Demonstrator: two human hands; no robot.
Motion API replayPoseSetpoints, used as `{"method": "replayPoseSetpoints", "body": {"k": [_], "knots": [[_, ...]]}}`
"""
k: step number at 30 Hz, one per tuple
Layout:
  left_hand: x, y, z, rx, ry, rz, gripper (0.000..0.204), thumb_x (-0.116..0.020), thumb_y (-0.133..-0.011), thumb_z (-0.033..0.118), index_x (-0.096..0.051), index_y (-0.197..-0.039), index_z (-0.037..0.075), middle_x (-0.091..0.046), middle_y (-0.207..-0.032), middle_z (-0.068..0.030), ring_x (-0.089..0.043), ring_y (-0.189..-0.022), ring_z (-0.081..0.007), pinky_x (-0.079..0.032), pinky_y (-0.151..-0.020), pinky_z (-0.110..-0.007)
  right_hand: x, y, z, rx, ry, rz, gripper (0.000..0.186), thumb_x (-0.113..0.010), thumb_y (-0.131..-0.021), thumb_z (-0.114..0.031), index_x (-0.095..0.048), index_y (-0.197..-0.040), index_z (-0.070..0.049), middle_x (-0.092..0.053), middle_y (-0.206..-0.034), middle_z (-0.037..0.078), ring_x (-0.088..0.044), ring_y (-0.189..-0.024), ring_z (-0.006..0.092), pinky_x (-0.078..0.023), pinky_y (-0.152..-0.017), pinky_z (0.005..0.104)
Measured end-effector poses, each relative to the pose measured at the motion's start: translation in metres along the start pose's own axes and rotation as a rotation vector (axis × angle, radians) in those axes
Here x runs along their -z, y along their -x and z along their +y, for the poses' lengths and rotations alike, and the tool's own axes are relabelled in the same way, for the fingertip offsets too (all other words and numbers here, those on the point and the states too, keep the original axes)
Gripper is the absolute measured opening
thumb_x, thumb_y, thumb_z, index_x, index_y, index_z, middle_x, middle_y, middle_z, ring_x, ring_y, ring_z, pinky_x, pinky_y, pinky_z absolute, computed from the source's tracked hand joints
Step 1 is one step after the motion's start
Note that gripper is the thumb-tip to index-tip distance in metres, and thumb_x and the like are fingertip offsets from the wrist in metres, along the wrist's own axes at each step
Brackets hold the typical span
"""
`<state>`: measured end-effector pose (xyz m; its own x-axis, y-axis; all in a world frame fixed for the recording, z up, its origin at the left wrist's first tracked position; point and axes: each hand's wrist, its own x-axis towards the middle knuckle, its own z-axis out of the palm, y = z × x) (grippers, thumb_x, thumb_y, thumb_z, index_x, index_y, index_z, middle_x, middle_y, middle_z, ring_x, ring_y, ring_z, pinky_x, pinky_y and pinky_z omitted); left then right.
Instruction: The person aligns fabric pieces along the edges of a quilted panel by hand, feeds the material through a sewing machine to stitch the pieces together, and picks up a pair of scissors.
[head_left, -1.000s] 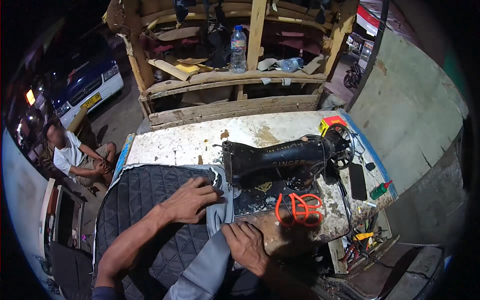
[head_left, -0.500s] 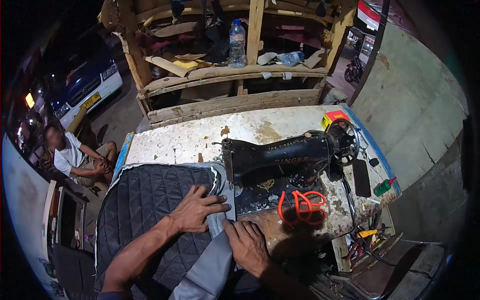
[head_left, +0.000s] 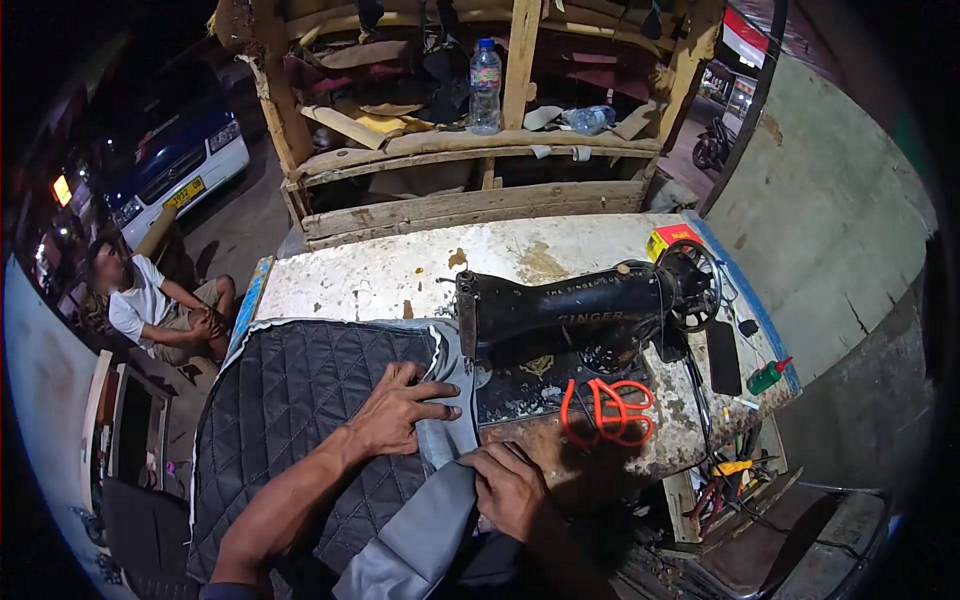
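A black quilted panel [head_left: 300,400] lies on the left of the table, with a grey fabric strip [head_left: 460,360] along its right edge, by the needle end of a black sewing machine [head_left: 560,320]. My left hand [head_left: 405,408] rests on the panel and strip with its fingers stretched out, pressing the cloth down. Just below the machine bed, my right hand [head_left: 508,487] pinches the edge of the grey fabric [head_left: 425,530], which hangs toward me over the front of the quilted panel. Orange-handled scissors [head_left: 605,412] lie on the machine bed, right of my hands.
On the worn white table [head_left: 380,270] are a red-and-yellow box [head_left: 672,238], a dark flat phone-like object [head_left: 723,358] and a green bottle [head_left: 768,375]. Tools fill an open drawer [head_left: 735,490] below right. Behind stands a wooden frame [head_left: 470,200] with bottles. A seated person [head_left: 165,310] is at left.
My right hand has shifted slightly right and toward me, its fingers curling more tightly on the grey fabric. My left hand stays nearly in place. The whole view has shifted a little.
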<state>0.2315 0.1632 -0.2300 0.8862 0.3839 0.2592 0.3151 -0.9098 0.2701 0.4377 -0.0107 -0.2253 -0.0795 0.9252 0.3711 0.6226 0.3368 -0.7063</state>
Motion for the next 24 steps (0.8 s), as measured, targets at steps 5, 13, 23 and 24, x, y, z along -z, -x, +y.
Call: {"method": "replayPoseSetpoints", "body": {"k": [5, 13, 23, 24], "knots": [[0.005, -0.005, 0.005, 0.007, -0.048, -0.078, 0.050, -0.075, -0.072, 0.020, -0.080, -0.121, 0.025, -0.062, -0.152, 0.0080, -0.051, -0.104, -0.0290, -0.037, -0.098, -0.044, 0.002, 0.015, 0.014, 0.042, 0.075, -0.057, 0.038, -0.070, -0.081, -0.001, -0.069, -0.119, -0.007, -0.063, -0.104, 0.010, -0.063, -0.098, 0.0340, -0.055, -0.085, 0.0439], [0.011, -0.014, 0.004, -0.009, -0.051, -0.199, 0.038, -0.070, -0.074, 0.018, -0.075, -0.112, 0.019, -0.059, -0.156, 0.0107, -0.048, -0.097, -0.0305, -0.036, -0.092, -0.044, 0.014, -0.007, 0.015, 0.247, 0.252, -0.102, 0.037, -0.071, -0.082, -0.005, -0.070, -0.119, -0.009, -0.066, -0.111, 0.006, -0.063, -0.112, 0.0270, -0.054, -0.094, 0.0408], [0.020, -0.017, 0.010, -0.020, -0.087, -0.248, 0.072, -0.072, -0.070, 0.011, -0.073, -0.138, 0.035, -0.059, -0.155, 0.0121, -0.048, -0.100, -0.0291, -0.037, -0.095, -0.045, -0.016, 0.016, -0.001, 0.127, 0.257, 0.124, 0.034, -0.067, -0.079, -0.001, -0.071, -0.112, -0.003, -0.063, -0.095, 0.012, -0.061, -0.095, 0.0316, -0.053, -0.085, 0.0410], [0.017, -0.015, 0.008, -0.022, -0.085, -0.251, 0.072, -0.072, -0.070, 0.011, -0.073, -0.138, 0.035, -0.059, -0.155, 0.0121, -0.048, -0.100, -0.0291, -0.037, -0.095, -0.045, -0.016, 0.017, -0.003, 0.123, 0.257, 0.125, 0.034, -0.067, -0.079, -0.001, -0.071, -0.112, -0.003, -0.063, -0.095, 0.012, -0.061, -0.095, 0.0316, -0.053, -0.085, 0.0410]]}}
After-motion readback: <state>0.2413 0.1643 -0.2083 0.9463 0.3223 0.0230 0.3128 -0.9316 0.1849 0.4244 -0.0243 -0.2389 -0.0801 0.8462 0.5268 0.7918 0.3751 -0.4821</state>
